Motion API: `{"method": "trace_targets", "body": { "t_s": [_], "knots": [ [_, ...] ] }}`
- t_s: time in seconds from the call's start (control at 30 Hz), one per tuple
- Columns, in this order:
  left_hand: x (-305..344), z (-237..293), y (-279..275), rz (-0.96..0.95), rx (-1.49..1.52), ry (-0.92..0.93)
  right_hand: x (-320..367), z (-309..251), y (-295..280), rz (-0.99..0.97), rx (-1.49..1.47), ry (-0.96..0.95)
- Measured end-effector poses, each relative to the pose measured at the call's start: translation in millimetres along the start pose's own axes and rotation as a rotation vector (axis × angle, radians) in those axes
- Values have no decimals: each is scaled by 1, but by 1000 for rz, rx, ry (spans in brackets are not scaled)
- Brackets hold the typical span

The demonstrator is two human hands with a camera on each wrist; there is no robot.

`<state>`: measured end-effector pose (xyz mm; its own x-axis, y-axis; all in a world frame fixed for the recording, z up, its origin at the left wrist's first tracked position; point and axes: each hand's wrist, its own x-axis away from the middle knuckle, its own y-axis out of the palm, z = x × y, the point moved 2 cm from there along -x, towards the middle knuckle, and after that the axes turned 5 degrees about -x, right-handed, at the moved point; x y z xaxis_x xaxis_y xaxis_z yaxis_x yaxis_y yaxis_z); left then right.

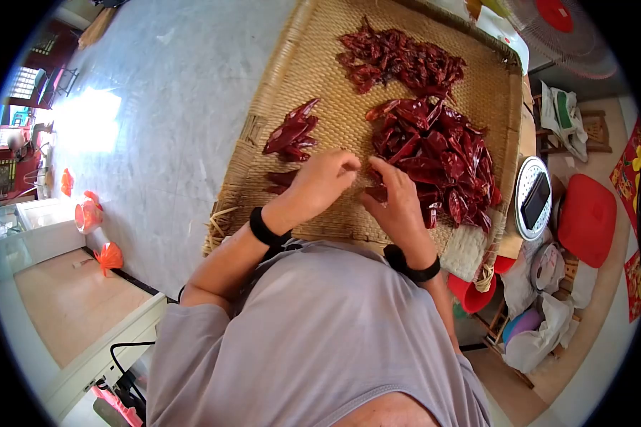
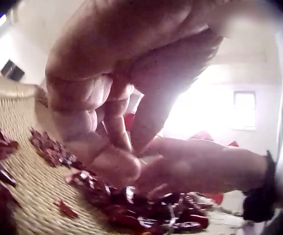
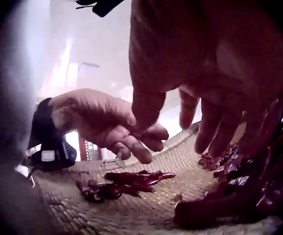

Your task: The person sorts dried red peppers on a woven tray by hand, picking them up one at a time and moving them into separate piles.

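My left hand (image 1: pixel 320 181) hovers over the left part of a woven tray (image 1: pixel 335 224), its fingers loosely curled. Nothing shows between its fingers and thumb in the right wrist view. Just right of it is my right hand (image 1: pixel 400 206), fingers loosely bent and thumb apart, at the near left edge of a large pile of dried red chillies (image 1: pixel 441 153). No chilli shows in its fingers. A small bunch of dried chillies (image 1: pixel 292 132) lies beyond the left hand, and more chillies (image 1: pixel 281 179) are partly hidden behind that wrist.
Another pile of darker, crumpled chillies (image 1: pixel 402 60) lies at the tray's far side. Right of the tray stand a round white stool (image 1: pixel 533 178) with a phone (image 1: pixel 536 201) on it, a red lid-like object (image 1: pixel 587 220) and a fan (image 1: pixel 563 35). Grey floor (image 1: pixel 164 142) stretches to the left.
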<state>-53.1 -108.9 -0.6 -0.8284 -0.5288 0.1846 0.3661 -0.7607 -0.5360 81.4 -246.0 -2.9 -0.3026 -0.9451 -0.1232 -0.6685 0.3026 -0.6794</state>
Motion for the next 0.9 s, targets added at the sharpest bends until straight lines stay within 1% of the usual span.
{"method": "trace_targets", "body": {
  "t_s": [0.1,0.17,0.2,0.23,0.3,0.33,0.43,0.53,0.57,0.63,0.67,0.7,0.77,0.8,0.83,0.9],
  "knots": [
    [2,-4,-26,269,-503,-108,6,6,12,-40,129,-22],
    [6,-17,-41,327,-612,-227,11,12,15,-75,189,-77],
    [4,-26,-47,340,-650,-264,14,13,15,-97,218,-102],
    [5,-31,-50,312,-662,-287,16,14,16,-119,246,-126],
    [7,-38,-56,253,-687,-333,17,19,20,-91,290,-156],
    [5,-47,-55,227,-673,-333,17,22,22,-76,312,-172],
    [1,-53,-53,244,-701,-275,16,29,21,-52,267,-187],
    [-4,-53,-54,274,-732,-280,8,13,-3,114,150,-127],
    [-3,-50,-55,321,-687,-277,5,4,-18,173,112,-95],
    [4,-40,-58,412,-598,-265,2,3,-44,321,69,-27],
    [8,-36,-59,441,-550,-208,1,6,-56,389,66,5],
    [8,-35,-57,400,-514,-165,0,10,-67,457,63,36],
    [8,-32,-52,321,-445,-80,-5,19,-83,531,265,53],
    [9,-21,-50,238,-343,-45,-7,22,-84,643,342,60],
    [7,-17,-42,179,-223,-36,-8,18,-84,631,300,31],
    [8,2,-32,85,-246,37,-9,6,-80,605,218,-26]
  ]
}}
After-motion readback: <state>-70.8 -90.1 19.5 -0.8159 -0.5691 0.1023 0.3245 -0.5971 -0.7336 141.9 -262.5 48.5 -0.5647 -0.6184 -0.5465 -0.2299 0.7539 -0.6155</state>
